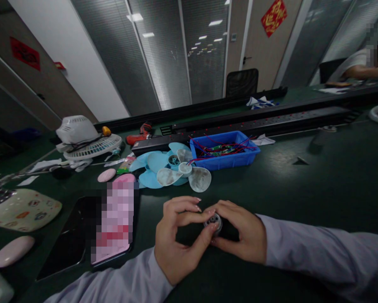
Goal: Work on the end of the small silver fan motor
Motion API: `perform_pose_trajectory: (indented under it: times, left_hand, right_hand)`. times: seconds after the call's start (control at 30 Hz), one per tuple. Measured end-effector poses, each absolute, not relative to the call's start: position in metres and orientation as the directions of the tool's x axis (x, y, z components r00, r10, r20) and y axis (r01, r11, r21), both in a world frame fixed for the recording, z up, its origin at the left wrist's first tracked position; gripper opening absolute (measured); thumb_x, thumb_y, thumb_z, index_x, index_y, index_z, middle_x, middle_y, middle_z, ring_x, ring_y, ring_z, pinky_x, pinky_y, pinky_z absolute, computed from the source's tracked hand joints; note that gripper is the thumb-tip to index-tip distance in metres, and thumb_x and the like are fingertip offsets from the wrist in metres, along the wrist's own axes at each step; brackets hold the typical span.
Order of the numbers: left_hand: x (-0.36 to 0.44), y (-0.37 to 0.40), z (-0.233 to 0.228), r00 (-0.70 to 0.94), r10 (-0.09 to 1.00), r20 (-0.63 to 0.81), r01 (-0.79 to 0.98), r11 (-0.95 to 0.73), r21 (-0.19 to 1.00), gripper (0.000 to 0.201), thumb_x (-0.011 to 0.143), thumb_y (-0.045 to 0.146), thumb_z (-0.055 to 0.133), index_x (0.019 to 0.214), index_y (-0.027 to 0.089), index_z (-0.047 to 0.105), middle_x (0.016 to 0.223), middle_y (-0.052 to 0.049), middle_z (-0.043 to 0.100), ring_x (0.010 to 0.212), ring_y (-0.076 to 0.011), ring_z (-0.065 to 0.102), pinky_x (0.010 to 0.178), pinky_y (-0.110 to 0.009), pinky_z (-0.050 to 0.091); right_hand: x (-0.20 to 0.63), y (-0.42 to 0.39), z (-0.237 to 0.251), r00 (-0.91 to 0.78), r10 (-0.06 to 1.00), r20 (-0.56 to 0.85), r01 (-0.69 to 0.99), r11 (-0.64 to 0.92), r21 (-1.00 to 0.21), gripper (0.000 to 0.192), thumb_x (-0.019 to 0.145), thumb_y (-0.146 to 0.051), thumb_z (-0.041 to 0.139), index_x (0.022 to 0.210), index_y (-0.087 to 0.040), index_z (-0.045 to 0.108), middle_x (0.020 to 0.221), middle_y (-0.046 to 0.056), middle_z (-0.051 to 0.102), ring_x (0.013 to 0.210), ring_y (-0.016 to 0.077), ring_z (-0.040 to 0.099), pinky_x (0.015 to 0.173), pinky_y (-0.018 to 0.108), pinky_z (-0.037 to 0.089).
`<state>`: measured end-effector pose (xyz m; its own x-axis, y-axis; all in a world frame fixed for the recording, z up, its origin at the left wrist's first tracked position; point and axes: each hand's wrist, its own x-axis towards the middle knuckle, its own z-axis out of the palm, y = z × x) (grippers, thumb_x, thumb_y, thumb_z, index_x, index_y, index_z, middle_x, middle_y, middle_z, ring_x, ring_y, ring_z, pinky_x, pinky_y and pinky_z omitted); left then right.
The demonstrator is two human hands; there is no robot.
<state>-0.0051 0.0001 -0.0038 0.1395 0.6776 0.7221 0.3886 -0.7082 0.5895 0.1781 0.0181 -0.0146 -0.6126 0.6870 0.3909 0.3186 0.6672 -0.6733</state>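
Note:
Between my two hands is a small silver motor (218, 224), round, with dark holes in the end face turned up toward me. My left hand (181, 235) pinches it from the left with thumb and fingertips. From the other side, my right hand (241, 229) closes its thumb and fingers around the motor's edge. The fingers cover part of its body. Just beyond the hands lie light blue fan blades (154, 164) and a greyish, dirty-looking fan blade (199, 179), overlapping each other.
A blue bin (227, 162) holds green circuit boards with red wires. Leftward are a pink-covered phone (116, 223), a black tablet (70, 240), a white fan (78, 130) and an orange power drill (140, 134). A dark metal rail (182, 136) crosses behind. Another person (362, 67) sits far right.

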Motion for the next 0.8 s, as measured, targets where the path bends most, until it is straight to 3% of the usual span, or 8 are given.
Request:
perform_pose_trajectory:
  times: [0.2,0.8]
  left_hand:
    - [-0.0033,-0.0007,-0.0054,0.1,0.687,0.72,0.323,-0.706,0.63,0.031,0.069,0.005,0.072,0.093,0.021,0.059,0.091,-0.003,0.057,0.093,-0.0206,0.06,0.079,-0.037,0.052]
    - [-0.0008,-0.0019,-0.0052,0.057,0.697,0.715,0.251,-0.703,0.665,0.048,0.066,0.002,0.075,0.1,0.022,0.048,0.077,-0.001,0.069,0.09,-0.0212,0.059,0.08,-0.038,0.047]
  right_hand:
    - [0.1774,0.018,-0.0124,-0.615,0.688,0.385,0.308,0.659,-0.686,0.033,0.076,-0.022,0.066,0.106,-0.017,0.054,0.101,0.008,0.063,0.091,0.0212,0.057,0.08,0.037,0.044]
    - [0.1783,0.0179,-0.0117,-0.619,0.708,0.341,0.34,0.632,-0.697,0.035,0.075,-0.024,0.066,0.108,-0.016,0.055,0.099,0.006,0.063,0.089,0.0213,0.055,0.078,0.037,0.043]
